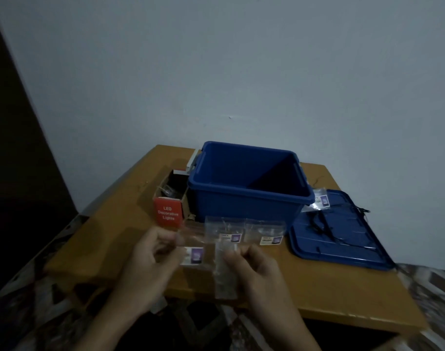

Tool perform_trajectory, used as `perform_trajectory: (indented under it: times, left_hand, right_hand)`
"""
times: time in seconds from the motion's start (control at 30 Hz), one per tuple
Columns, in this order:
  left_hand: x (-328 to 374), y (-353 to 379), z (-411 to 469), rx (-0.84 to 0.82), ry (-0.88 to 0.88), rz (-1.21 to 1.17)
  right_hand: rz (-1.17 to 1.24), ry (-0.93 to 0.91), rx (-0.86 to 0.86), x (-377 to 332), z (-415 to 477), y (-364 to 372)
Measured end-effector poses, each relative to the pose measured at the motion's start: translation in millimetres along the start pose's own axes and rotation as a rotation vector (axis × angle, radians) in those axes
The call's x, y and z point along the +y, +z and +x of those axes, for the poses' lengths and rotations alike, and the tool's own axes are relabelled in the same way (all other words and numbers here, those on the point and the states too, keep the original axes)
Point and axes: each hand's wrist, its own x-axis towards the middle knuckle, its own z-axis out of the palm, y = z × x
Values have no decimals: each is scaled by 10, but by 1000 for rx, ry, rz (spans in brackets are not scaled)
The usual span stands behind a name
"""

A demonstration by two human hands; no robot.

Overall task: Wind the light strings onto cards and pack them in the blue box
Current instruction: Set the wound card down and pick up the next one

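The blue box (244, 206) stands open on the wooden table (330, 287), and what shows of its inside looks empty. In front of it I hold clear plastic bags with small labels. My left hand (150, 267) pinches one bag (193, 252) with a purple label. My right hand (256, 274) pinches a second, narrow bag (225, 277) that hangs down. Two more labelled bags (222, 230) (265, 234) lie on the table against the box front. A dark light string (322, 226) lies on the blue lid (343, 239).
A red carton marked "LED Decorative Lights" (168, 214) lies open left of the box. Another labelled bag (319, 198) rests at the lid's far corner. A white wall rises behind the table; patterned fabric lies below its front edge.
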Motion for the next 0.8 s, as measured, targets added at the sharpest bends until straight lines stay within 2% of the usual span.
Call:
perform_trajectory:
  times: [0.13,0.27,0.43,0.57,0.8]
  left_hand:
    - [-84,390,-46,-115,132,12]
    - [-156,687,8,-143,252,63]
    - [-267,806,47,-229,471,203]
    - [-333,790,87,-254,453,177]
    - [-341,773,88,-278,445,126]
  right_hand:
    - [-49,-5,110,32,-110,-328]
    - [-205,-82,210,63,-157,-594]
    - [-431,-166,201,102,-225,-834]
    - [-601,-239,141,104,-225,-941]
    - [-414,-447,292,-148,-152,-949]
